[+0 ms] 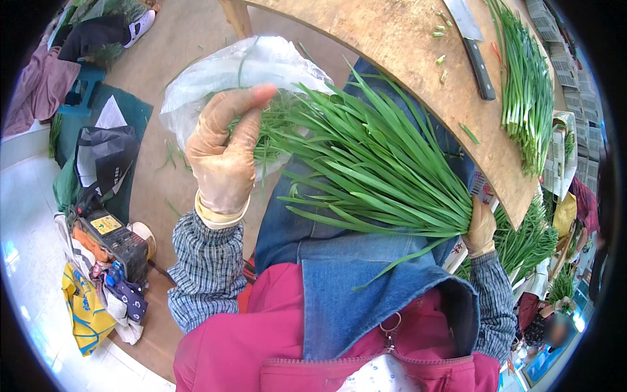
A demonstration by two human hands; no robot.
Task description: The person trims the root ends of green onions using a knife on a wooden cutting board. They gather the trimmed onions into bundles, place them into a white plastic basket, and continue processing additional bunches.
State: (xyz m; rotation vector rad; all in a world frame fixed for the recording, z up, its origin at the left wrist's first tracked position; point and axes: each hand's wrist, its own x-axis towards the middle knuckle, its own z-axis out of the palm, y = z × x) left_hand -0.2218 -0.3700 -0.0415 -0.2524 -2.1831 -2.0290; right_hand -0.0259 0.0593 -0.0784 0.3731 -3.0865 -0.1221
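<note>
My right hand [481, 228], in a thin pale glove, is wrapped round the base end of a bunch of garlic chives [385, 170]. The long flat green leaves fan out to the left across my lap, over my jeans. My left hand [225, 150], gloved too, is raised to the left of the leaf tips. Its forefinger and thumb are bent close together, and nothing shows between them; the other fingers are mostly hidden. Behind it a clear plastic bag [196, 85] spreads open, with loose thin green leaves [277, 124] inside.
A round-edged wooden table [392, 32] curves across the upper right. On it lie a black-handled knife [480, 68], cut stem bits and another chive bunch [526, 91]. More chives [532, 228] lie beyond my right hand. Bags and cloths [108, 287] are piled at left.
</note>
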